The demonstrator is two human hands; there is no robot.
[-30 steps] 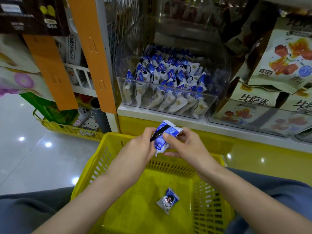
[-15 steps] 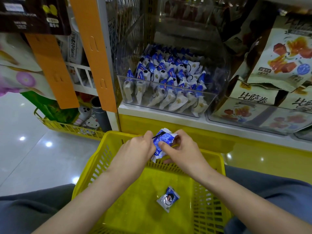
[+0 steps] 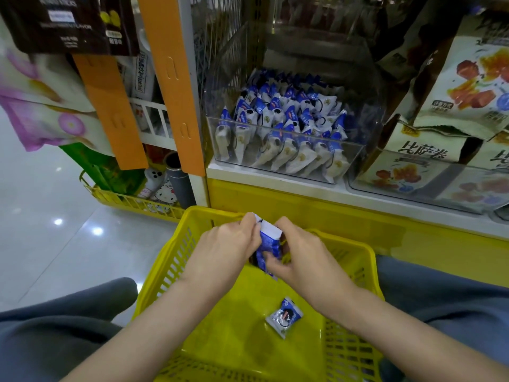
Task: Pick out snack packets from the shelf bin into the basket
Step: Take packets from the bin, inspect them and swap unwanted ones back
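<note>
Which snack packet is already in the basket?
Lone packet on the basket floor; left hand and right hand hold another packet; rest sit in shelf bin.

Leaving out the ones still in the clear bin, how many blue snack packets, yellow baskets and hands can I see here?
Blue snack packets: 2 (loose packet lying in the basket; held packet pinched by both hands)
Yellow baskets: 2 (near basket; floor basket at the left)
Hands: 2 (left hand; right hand)
Total: 6

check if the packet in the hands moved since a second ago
Yes: the held packet went down, from above the far rim of the basket to mostly below it.
</note>
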